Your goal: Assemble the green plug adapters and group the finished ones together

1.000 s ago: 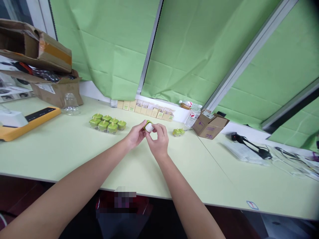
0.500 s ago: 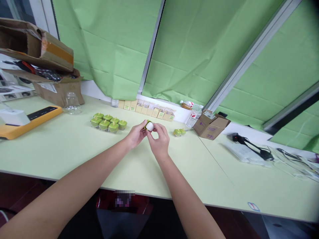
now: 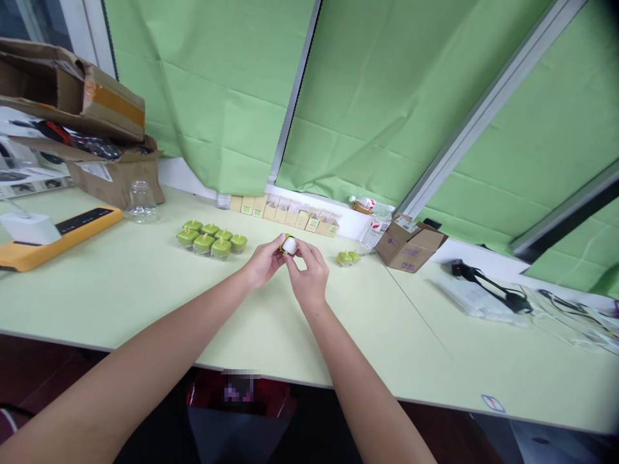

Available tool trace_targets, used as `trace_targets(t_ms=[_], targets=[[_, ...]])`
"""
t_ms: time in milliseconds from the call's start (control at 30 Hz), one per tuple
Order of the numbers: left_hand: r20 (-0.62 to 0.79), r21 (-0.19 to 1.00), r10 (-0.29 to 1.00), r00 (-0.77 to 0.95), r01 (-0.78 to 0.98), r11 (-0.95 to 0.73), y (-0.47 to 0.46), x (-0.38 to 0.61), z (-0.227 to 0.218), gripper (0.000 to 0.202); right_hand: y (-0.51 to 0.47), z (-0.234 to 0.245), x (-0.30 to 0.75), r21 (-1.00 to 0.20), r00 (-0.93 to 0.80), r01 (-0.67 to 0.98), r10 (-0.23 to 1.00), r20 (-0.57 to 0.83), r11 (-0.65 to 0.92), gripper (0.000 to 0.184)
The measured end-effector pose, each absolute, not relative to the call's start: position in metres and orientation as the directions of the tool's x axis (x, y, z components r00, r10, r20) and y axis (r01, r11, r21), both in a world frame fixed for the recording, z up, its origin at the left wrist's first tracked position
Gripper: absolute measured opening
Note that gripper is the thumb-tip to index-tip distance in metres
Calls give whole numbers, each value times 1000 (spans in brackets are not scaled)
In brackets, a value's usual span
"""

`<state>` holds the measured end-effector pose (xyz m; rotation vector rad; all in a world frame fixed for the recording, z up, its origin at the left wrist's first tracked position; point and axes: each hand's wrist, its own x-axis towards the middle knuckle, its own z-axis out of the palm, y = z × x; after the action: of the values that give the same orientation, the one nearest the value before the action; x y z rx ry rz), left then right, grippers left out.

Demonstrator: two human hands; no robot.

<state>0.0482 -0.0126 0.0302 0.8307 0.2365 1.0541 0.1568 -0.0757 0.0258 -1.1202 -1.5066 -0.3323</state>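
My left hand point(image 3: 264, 261) and my right hand point(image 3: 307, 274) meet above the pale green table point(image 3: 145, 290), both pinched on one small green piece with a white face point(image 3: 289, 245). The fingers of both hands curl around it, held just above the tabletop. A cluster of several small green pieces point(image 3: 211, 240) stands to the left of my hands. Two more green pieces point(image 3: 347, 258) sit to the right.
A row of small beige boxes point(image 3: 283, 214) lines the back edge under the green curtain point(image 3: 387, 96). A brown carton point(image 3: 410, 243), a plastic bottle point(image 3: 374, 222), a glass jar point(image 3: 138, 201), a yellow device point(image 3: 48, 235), stacked cardboard boxes point(image 3: 72, 109) and black cables point(image 3: 488, 290) lie around.
My hands have stayed together on the small piece, with only slight turning of the fingers. The view shifted a little.
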Motion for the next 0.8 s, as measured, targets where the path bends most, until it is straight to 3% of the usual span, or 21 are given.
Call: trace_targets(t_ms=[233,400,567,800], targets=[[203,697,845,495,-679,230,-9,48,26,29,-69,18,159,-275,79,833,388,918,481,36],[196,719,844,499,-659,223,-10,47,26,33,-70,17,159,-332,101,773,411,906,541,41],[198,734,844,499,-646,210,-11,47,26,35,-76,24,158,-442,138,699,501,855,562,32],[179,759,844,506,-617,209,-10,48,21,37,-76,23,158,-439,111,698,520,847,566,31]])
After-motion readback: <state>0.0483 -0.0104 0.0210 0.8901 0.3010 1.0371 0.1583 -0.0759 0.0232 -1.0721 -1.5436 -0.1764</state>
